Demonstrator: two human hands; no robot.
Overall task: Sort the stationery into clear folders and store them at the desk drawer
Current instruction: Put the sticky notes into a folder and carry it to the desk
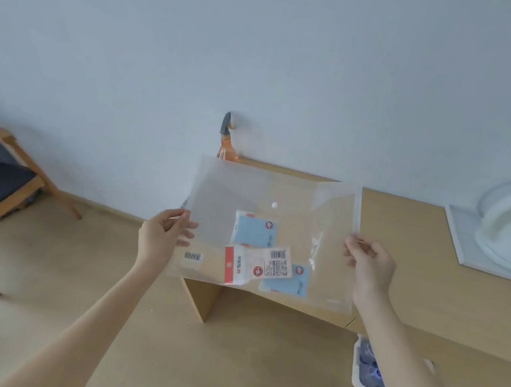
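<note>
Since both of your hands already pinch the clear folder (264,224) by its side edges, left hand (162,235) on the left edge and right hand (370,261) on the right, keep it level so nothing slides. Nearest you, at the folder's lower edge, a red-and-white packet (255,267) and a blue packet (287,281) have settled; a second blue packet (255,228) sits higher, and a small clear bag (315,249) lies toward the right edge. The snap button (274,205) shows above them; whether the flap is fastened I cannot tell, so press it shut before you move. The folder hangs in the air over the near left corner of the desk (410,249). No drawer shows from here. Beyond, an orange bottle (227,149) stands at the desk's far edge against the wall (257,57).
</note>
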